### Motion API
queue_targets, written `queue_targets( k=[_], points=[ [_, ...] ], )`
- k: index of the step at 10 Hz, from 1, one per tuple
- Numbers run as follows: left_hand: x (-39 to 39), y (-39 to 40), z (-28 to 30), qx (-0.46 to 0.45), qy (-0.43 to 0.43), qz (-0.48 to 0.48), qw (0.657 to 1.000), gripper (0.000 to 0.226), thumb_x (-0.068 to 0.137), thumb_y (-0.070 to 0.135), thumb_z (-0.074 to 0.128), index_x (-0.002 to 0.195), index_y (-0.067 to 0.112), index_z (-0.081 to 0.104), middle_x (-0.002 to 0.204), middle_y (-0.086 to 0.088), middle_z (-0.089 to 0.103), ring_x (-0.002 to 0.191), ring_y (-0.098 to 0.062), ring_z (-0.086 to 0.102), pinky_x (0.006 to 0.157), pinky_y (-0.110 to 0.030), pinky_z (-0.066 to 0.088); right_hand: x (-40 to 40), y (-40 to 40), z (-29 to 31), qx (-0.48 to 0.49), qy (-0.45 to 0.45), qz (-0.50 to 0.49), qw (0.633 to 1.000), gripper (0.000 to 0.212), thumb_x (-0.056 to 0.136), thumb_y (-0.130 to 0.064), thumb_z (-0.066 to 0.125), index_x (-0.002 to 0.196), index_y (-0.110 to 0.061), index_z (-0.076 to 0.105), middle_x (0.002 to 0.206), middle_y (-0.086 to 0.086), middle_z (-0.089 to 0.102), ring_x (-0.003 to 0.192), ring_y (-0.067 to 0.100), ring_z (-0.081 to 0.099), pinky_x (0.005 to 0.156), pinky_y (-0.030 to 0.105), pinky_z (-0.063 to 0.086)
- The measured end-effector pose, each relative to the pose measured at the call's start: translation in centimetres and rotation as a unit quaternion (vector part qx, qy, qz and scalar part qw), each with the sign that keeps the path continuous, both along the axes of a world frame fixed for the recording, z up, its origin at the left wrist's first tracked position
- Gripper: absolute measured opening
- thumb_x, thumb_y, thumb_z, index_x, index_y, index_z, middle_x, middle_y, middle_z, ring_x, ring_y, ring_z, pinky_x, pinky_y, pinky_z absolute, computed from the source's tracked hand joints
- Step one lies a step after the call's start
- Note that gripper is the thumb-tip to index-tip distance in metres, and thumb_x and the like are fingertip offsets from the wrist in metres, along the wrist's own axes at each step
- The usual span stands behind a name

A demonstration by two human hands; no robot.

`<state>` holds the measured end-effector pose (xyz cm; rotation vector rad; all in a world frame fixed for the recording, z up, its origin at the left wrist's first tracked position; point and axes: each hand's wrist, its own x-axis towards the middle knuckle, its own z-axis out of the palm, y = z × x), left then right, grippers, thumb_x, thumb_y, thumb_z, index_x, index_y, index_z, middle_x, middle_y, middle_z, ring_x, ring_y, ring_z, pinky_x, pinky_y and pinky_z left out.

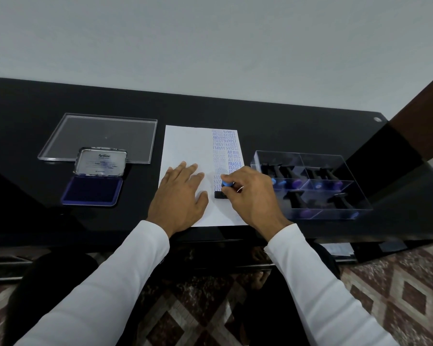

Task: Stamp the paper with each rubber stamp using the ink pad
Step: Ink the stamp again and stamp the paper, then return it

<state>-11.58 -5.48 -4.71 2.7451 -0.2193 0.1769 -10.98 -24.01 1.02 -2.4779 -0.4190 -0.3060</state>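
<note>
White sleeves (125,278), two. Right hand (253,196) grips rubber stamp (223,189), base pressed on paper (185,146) beside blue printed columns. Left hand (179,196) flat, fingers spread, on the sheet. Ink pad (91,189) open, left; clear divided box (313,183) of stamps, right. Black table (285,126).
</note>
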Motion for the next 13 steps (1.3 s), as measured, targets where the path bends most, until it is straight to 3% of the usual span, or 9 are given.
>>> queue_targets(
  k=[1,3,6,9,13],
  points=[
    [0.01,-0.01,-0.02,-0.001,0.000,0.002,1.000,0.053,0.101,0.045,0.045,0.150,0.023,0.047,0.163,0.000,0.033,0.154,-0.022,0.018,0.127,-0.041,0.009,0.00,-0.15,0.19,-0.001,0.012,0.003,1.000,0.023,0.083,-0.013,0.078,0.106,-0.013,0.077,0.101,0.002,0.071,0.088,0.014,0.065,0.088,0.023,0.052],
    [0.04,-0.04,-0.09,-0.001,-0.001,0.003,1.000,0.054,0.101,0.045,0.045,0.150,0.024,0.047,0.164,0.001,0.032,0.155,-0.021,0.018,0.127,-0.041,0.008,0.15,-0.34,0.23,0.011,0.016,0.012,1.000,0.016,0.080,-0.010,0.080,0.096,-0.013,0.078,0.090,-0.001,0.069,0.073,0.012,0.063,0.078,0.027,0.056],
    [0.01,0.00,-0.17,-0.007,-0.005,0.001,1.000,0.053,0.101,0.045,0.045,0.149,0.023,0.048,0.163,0.000,0.034,0.154,-0.022,0.019,0.127,-0.041,0.009,0.40,-0.08,0.29,-0.010,0.012,0.007,1.000,0.023,0.085,-0.014,0.077,0.107,-0.015,0.077,0.098,0.004,0.072,0.081,0.017,0.065,0.086,0.032,0.053],
    [0.02,0.02,-0.24,-0.012,-0.007,-0.001,1.000,0.053,0.100,0.043,0.047,0.148,0.021,0.049,0.162,-0.001,0.035,0.154,-0.023,0.020,0.127,-0.042,0.010,0.33,-0.39,0.37,0.004,0.016,0.022,1.000,0.010,0.078,-0.010,0.080,0.086,-0.014,0.077,0.085,-0.002,0.068,0.069,0.012,0.063,0.078,0.030,0.054],
    [0.03,0.03,-0.24,-0.011,-0.007,-0.003,1.000,0.053,0.100,0.043,0.046,0.148,0.021,0.049,0.163,-0.001,0.034,0.154,-0.023,0.019,0.127,-0.043,0.011,0.71,-0.14,0.56,-0.029,0.041,0.011,0.999,0.023,0.088,-0.017,0.074,0.111,-0.016,0.076,0.103,0.004,0.071,0.088,0.019,0.064,0.091,0.033,0.051]
  ],
)
